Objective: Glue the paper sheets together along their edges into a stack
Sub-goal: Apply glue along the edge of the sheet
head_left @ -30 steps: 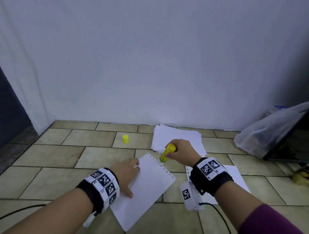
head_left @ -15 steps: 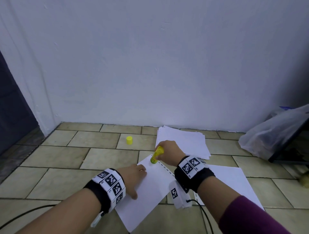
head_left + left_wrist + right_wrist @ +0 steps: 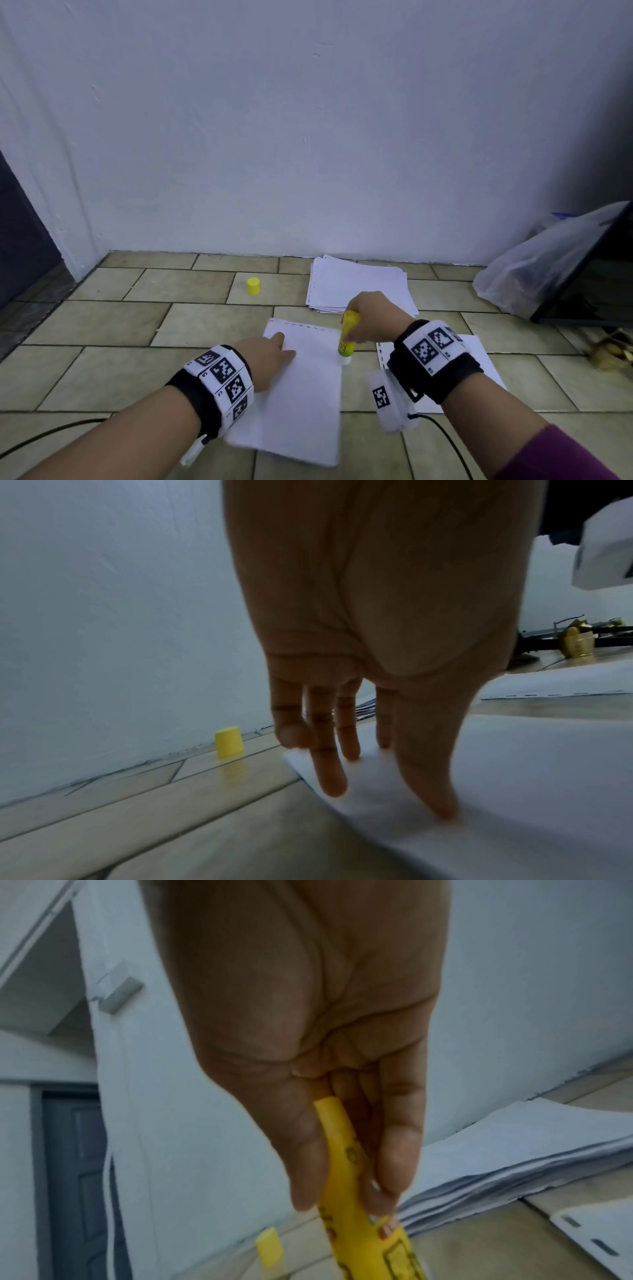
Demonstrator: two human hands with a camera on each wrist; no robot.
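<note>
A white paper sheet (image 3: pixel 305 394) with a punched far edge lies on the tiled floor. My left hand (image 3: pixel 270 356) presses flat on its left part with straight fingers (image 3: pixel 329 772). My right hand (image 3: pixel 370 318) grips a yellow glue stick (image 3: pixel 346 337), tip down at the sheet's right edge near the far corner; the stick (image 3: pixel 356 1204) shows between thumb and fingers. A pile of white sheets (image 3: pixel 356 284) lies behind the hands, by the wall. Another punched sheet (image 3: pixel 479 363) lies on the right under my right wrist.
The yellow glue cap (image 3: pixel 253 285) stands on a tile to the left of the pile. A clear plastic bag (image 3: pixel 534 270) and a dark panel (image 3: pixel 592 284) lean at the right. A black cable (image 3: pixel 445 442) runs from my right wrist.
The glue stick was at the sheet's far left corner half a second ago and has moved to its right side. The sheet has turned and now lies straighter. My left hand still presses it.
</note>
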